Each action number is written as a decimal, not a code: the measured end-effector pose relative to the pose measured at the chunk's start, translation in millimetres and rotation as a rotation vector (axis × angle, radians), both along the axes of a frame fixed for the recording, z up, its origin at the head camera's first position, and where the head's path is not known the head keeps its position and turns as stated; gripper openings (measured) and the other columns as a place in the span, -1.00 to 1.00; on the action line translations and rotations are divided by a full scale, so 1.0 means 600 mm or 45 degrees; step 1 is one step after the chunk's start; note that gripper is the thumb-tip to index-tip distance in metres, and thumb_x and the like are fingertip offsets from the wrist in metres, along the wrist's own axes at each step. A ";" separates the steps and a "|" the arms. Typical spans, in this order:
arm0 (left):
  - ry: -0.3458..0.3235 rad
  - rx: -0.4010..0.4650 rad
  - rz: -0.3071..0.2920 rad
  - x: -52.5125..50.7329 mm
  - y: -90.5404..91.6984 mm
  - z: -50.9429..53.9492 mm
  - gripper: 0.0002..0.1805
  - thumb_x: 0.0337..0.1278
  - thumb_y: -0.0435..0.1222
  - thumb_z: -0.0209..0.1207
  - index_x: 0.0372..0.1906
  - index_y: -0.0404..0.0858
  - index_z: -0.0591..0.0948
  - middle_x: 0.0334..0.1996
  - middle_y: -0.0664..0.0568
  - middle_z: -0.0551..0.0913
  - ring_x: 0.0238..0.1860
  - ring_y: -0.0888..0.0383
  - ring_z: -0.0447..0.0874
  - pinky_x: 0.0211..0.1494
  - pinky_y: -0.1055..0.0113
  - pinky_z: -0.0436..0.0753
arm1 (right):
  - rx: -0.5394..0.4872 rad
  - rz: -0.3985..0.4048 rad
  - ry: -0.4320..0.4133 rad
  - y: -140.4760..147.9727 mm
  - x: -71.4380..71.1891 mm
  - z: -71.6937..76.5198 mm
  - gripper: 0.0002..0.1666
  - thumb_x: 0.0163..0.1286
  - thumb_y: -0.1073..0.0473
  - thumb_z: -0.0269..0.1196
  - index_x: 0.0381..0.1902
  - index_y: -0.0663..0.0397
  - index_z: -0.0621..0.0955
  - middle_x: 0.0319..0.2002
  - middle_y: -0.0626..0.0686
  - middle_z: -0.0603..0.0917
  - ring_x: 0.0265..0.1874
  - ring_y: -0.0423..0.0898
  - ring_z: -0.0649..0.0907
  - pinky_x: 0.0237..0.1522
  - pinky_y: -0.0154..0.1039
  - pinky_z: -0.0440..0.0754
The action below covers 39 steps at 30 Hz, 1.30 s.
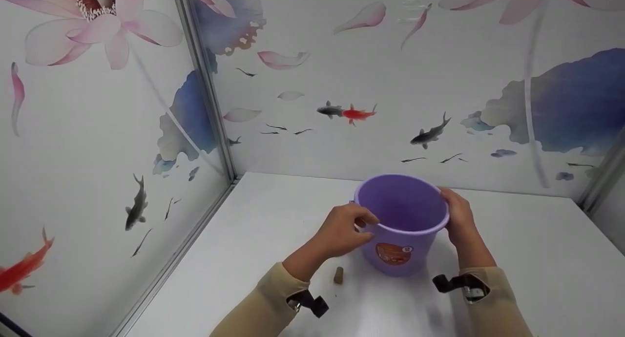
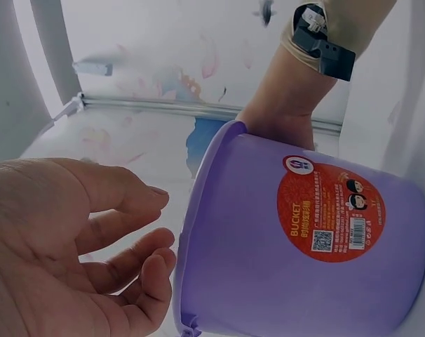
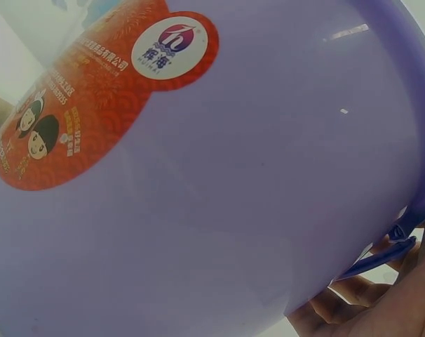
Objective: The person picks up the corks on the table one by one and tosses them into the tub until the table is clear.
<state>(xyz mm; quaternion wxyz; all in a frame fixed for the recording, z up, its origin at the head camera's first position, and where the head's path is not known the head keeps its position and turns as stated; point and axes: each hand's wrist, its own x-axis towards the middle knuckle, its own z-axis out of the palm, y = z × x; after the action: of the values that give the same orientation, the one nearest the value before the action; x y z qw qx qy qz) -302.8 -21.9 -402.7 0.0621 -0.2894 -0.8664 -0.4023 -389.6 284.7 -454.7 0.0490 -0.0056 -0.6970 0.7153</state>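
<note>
A purple plastic bucket [image 1: 400, 249] stands upright on the white table, its mouth facing up and a red-orange label [image 2: 332, 210] on its side. My right hand [image 1: 458, 212] holds the bucket at its right side, just under the rim. In the right wrist view, fingers [image 3: 356, 288] lie against the outer wall beside the handle [image 3: 381, 258]. At the left front of the rim is my left hand [image 1: 344, 229], its fingers loosely bent, with a gap between thumb and fingers and nothing in them. A small brown tapered piece like a cork [image 1: 338, 275] is on the table near the left wrist.
White panels printed with lotus flowers and fish [image 1: 342, 83] enclose the white table [image 1: 273, 220] at the back and left. A metal corner post [image 1: 207, 83] joins them. Each sleeved wrist carries a small black camera mount [image 1: 312, 303].
</note>
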 end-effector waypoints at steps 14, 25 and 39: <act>-0.039 -0.047 0.074 -0.002 -0.044 -0.039 -0.72 0.21 -0.42 0.34 0.02 -0.23 0.81 -0.02 -0.05 0.81 -0.02 0.09 0.74 0.10 0.29 0.72 | -0.051 -0.009 -0.036 -0.002 -0.003 -0.002 -0.56 0.73 0.09 -0.08 0.24 0.02 0.67 -0.20 -0.30 0.73 -0.10 -0.25 0.69 0.00 -0.28 0.68; -0.103 -0.096 0.133 -0.006 -0.075 -0.073 -0.71 0.17 -0.41 0.35 0.00 -0.23 0.81 -0.04 -0.02 0.80 -0.03 0.09 0.70 0.06 0.28 0.67 | -0.039 -0.019 -0.030 0.000 -0.003 0.000 -0.53 0.74 0.07 -0.10 0.32 0.05 0.64 -0.18 -0.35 0.71 -0.06 -0.28 0.65 0.02 -0.33 0.66; -0.114 -0.147 0.198 -0.009 -0.098 -0.109 -0.82 0.29 -0.38 0.32 -0.08 -0.24 0.82 -0.07 -0.08 0.82 -0.07 0.03 0.71 0.04 0.24 0.67 | -0.033 0.013 0.001 0.001 -0.001 -0.002 -0.50 0.75 0.08 -0.13 0.36 0.16 0.58 -0.14 -0.33 0.72 -0.03 -0.27 0.66 0.07 -0.30 0.65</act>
<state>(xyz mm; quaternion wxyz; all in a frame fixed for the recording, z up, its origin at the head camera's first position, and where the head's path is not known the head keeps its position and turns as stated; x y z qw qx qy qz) -307.9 -80.6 -468.4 0.0378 -0.2064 -0.9097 -0.3583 -390.1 285.3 -456.0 0.0457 -0.0024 -0.6877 0.7246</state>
